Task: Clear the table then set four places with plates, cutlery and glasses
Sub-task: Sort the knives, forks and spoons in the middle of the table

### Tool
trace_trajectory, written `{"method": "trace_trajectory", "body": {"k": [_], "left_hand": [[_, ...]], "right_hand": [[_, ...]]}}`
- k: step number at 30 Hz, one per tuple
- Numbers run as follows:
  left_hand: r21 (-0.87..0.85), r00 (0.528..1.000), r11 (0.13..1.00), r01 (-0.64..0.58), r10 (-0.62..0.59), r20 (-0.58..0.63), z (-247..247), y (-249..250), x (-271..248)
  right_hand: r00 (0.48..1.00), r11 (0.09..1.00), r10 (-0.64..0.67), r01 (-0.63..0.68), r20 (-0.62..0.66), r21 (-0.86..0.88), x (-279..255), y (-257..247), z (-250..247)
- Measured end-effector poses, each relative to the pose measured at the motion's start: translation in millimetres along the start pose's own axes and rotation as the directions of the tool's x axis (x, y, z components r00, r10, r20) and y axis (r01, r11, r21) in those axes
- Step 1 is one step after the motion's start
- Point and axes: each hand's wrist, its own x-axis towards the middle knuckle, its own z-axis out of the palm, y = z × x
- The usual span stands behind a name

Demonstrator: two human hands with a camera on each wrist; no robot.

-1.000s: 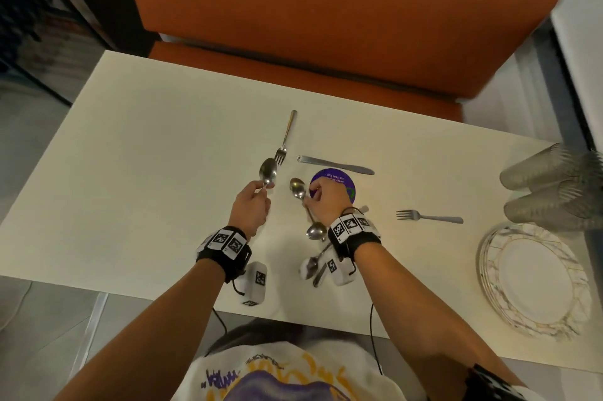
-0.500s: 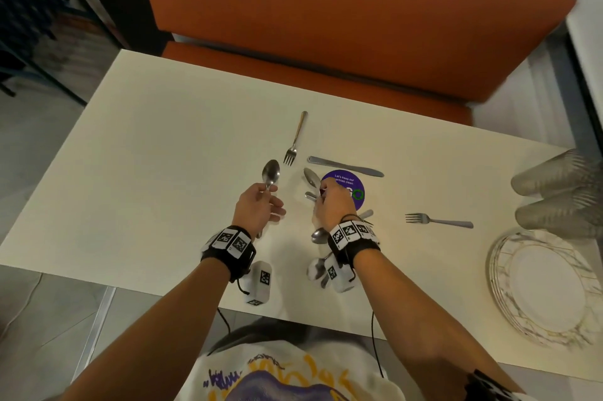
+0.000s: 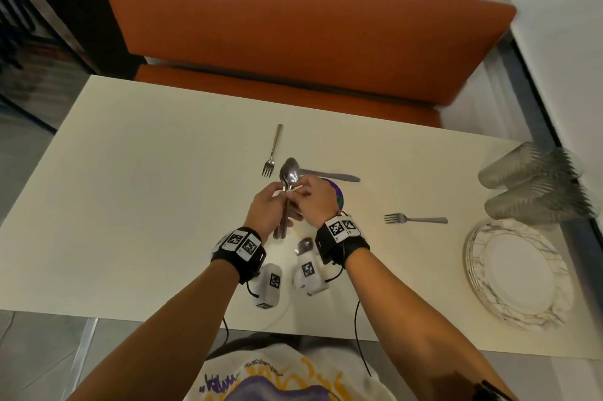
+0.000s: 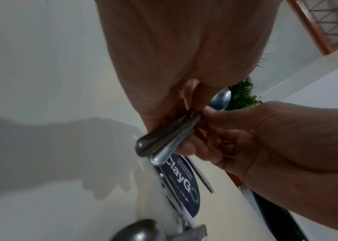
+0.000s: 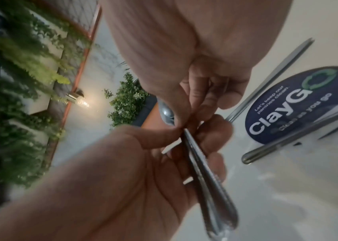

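Both hands meet over the middle of the white table [image 3: 137, 205]. My left hand [image 3: 280, 196] grips a small bundle of spoons [image 3: 290, 170] by the handles, bowls pointing away from me. My right hand [image 3: 300, 191] pinches the same bundle near the necks. In the left wrist view the spoon handles [image 4: 164, 143] stick out below my left hand's curled fingers. The right wrist view shows the spoon handles [image 5: 211, 179] running down between both hands. One more spoon [image 3: 303, 245] lies on the table under my right wrist. It also shows as a spoon bowl [image 4: 141, 231].
On the table lie a fork [image 3: 272, 152] at the far middle, a knife [image 3: 332, 176], a round purple sticker [image 3: 337, 196] and a second fork [image 3: 414, 219]. Stacked plates [image 3: 518, 273] and lying glasses [image 3: 535, 185] sit at the right edge. An orange bench [image 3: 293, 25] runs behind.
My right hand lifted spoons off the table and brought them left to the spoon in my left hand. The two hands, apart before, now hold one bundle together.
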Motion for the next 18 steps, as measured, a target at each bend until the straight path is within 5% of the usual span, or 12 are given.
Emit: {"method": "trace_trajectory", "body": {"k": [5,18], "left_hand": [[0.016,0.999,0.999,0.039,-0.039,-0.011,3.7,-4.9,-1.2],[-0.047,0.991,0.999,0.017,-0.011,0.131,10.3,1.8,-6.2]], "right_hand": [[0.994,0.970,-0.113,0.108,-0.010,-0.218,4.6,4.8,-15.1],[0.980,0.965,-0.191,0.176,-0.062,-0.196,16.6,-0.1,-39.3]]}}
